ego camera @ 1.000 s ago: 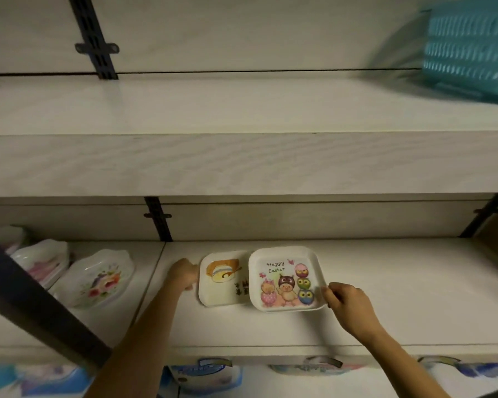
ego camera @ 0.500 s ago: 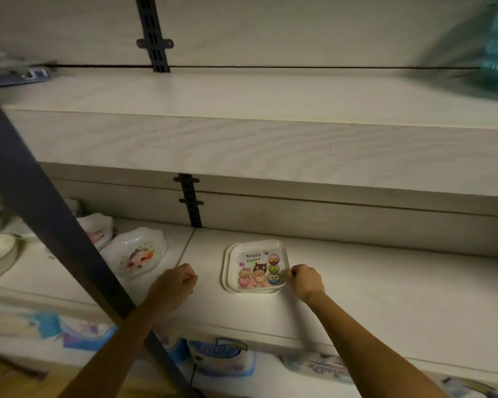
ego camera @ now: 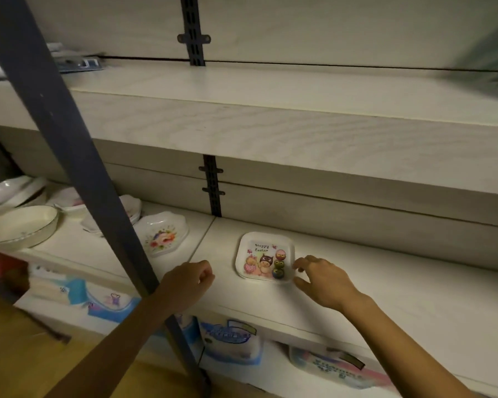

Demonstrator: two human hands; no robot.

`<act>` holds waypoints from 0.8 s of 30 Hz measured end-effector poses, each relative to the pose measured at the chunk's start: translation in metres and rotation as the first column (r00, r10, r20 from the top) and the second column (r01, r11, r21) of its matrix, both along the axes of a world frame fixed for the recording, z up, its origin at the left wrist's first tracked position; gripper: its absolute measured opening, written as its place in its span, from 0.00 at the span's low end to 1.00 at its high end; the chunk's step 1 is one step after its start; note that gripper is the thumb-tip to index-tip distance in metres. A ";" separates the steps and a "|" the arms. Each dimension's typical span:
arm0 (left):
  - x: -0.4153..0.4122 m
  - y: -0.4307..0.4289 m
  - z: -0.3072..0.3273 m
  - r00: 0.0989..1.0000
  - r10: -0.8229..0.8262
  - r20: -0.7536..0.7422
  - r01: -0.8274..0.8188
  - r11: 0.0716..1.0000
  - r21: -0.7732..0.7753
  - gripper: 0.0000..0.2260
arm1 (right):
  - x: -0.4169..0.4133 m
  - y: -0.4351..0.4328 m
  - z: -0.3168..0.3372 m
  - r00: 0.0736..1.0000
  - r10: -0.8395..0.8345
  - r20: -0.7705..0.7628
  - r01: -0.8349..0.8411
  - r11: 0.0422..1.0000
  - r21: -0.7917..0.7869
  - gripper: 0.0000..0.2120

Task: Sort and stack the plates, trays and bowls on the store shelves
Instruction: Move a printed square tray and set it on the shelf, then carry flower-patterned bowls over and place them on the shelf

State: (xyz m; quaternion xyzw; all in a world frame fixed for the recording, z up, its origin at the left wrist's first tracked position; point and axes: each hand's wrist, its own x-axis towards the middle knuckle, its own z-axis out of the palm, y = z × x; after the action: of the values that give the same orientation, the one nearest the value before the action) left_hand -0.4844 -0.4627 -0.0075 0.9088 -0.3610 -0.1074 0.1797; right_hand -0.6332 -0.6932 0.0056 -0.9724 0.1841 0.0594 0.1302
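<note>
Easter plate [ego camera: 265, 257] flat on the lower shelf [ego camera: 385, 297], print up, just right of centre frame. Right hand [ego camera: 325, 282] just beside its right edge, fingers loosely spread and lightly bent, holding nothing; contact between fingertips and rim not clear. Left hand [ego camera: 190, 282] at lower centre, left of the plate and apart from it, curled into a loose fist with nothing in it, near the shelf's front edge. Floral dish [ego camera: 163, 238] further left on the same shelf, just right of a dark slanted post [ego camera: 69, 156]. More white dishes at the left of the frame, an oval dish [ego camera: 20, 226] nearest the edge. Blue-and-white packs [ego camera: 230, 340] under the shelf, bottom centre. Upper shelf [ego camera: 270, 130] across the middle of the frame.
</note>
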 end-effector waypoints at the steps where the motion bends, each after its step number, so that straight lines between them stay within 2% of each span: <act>1: -0.004 0.005 0.002 1.000 0.003 0.006 -0.003 1.000 -0.006 0.05 | -0.003 0.007 0.005 0.999 0.041 0.012 -0.041 0.999 -0.012 0.18; 6: -0.021 0.042 0.006 0.999 0.017 -0.046 -0.017 1.000 -0.018 0.04 | -0.009 0.048 0.020 0.980 0.200 0.008 -0.200 0.980 -0.019 0.19; 13: -0.024 0.120 0.005 0.999 0.034 -0.035 -0.036 0.998 -0.045 0.03 | 0.005 0.120 0.026 0.950 0.311 0.011 -0.311 0.950 -0.006 0.20; 16: -0.008 0.165 0.000 0.998 0.027 -0.059 -0.029 0.998 -0.047 0.03 | 0.021 0.160 0.025 0.945 0.324 0.042 -0.324 0.946 -0.014 0.19; 20: 0.023 0.226 0.000 0.999 0.047 0.002 -0.047 0.998 -0.047 0.03 | 0.046 0.220 0.020 0.950 0.299 0.093 -0.300 0.954 0.000 0.17; 24: 0.059 0.284 0.003 0.996 0.086 -0.007 -0.087 0.995 -0.051 0.10 | 0.077 0.277 0.017 0.959 0.236 0.158 -0.248 0.967 0.060 0.16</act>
State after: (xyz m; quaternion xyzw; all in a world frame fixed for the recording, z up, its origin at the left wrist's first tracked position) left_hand -0.4254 -0.1788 -0.0048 0.9184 -0.3236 -0.0922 0.2082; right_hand -0.5567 -0.4159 0.0223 -0.9834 0.0510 0.0091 0.1739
